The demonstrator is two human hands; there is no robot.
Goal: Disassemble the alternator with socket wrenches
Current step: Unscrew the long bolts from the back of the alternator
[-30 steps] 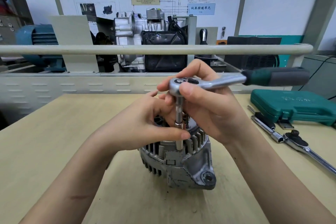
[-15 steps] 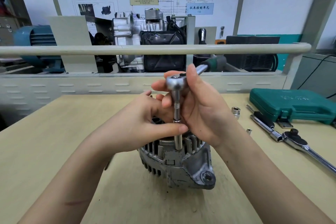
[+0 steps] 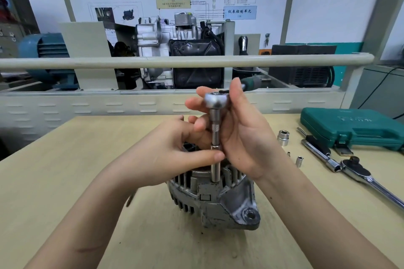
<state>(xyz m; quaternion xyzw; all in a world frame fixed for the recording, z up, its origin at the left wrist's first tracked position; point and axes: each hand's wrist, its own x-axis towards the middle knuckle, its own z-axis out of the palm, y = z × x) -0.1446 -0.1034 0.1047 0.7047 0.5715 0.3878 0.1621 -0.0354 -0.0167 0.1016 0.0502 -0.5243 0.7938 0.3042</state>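
Alternator (image 3: 215, 200) standing on the table (image 3: 65, 181), near its middle. Ratchet wrench (image 3: 216, 100) upright above it, extension bar and socket seated on the housing's top edge. Right hand (image 3: 242, 135) clasped round the ratchet head, left hand (image 3: 175, 155) pinching the bar lower down. To the right: loose sockets (image 3: 283, 137), a second ratchet (image 3: 358, 173), green tool case (image 3: 354, 126).

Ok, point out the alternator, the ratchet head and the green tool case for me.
alternator (image 3: 218, 207): head view, grey front housing.
ratchet head (image 3: 215, 99): head view, rounded chrome side.
green tool case (image 3: 354, 128): head view, closed lid.
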